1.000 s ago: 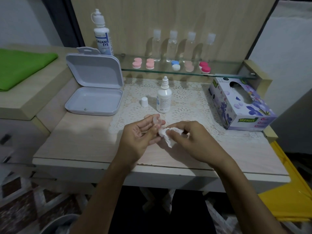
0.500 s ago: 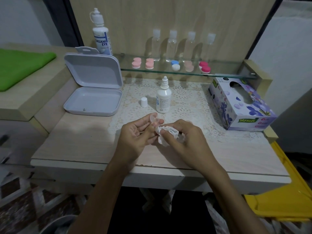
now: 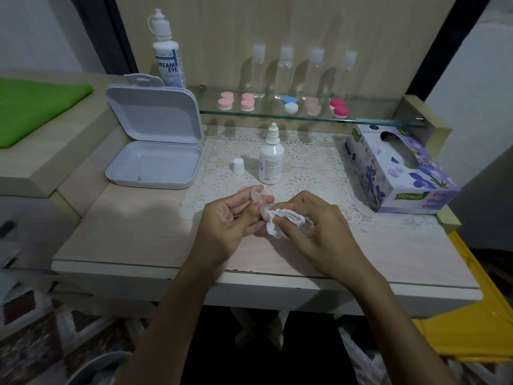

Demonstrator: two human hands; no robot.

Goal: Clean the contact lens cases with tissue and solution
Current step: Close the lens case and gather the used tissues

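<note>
One case (image 3: 259,194) is in work: your left hand (image 3: 231,218) pinches the small clear piece between thumb and fingertips, just above the table (image 3: 138,240), while your right hand (image 3: 316,226) grips a crumpled tissue (image 3: 280,219) and presses it against the case's near side. You look to be mid-wipe on this piece; whether it is already clean cannot be told from here.

Just behind your hands the solution bottle (image 3: 271,159) stands uncapped on the lace mat (image 3: 311,165), its cap (image 3: 238,165) beside it, so wetting seems done for this piece. Five more cases (image 3: 290,104) wait closed in a row on the glass shelf (image 3: 374,122), so most of the job probably remains. An open white box (image 3: 155,165) sits at left, the tissue box (image 3: 399,173) at right, near enough for a fresh sheet. Mind the open bottle when reaching for the shelf; it stands in that path.
</note>
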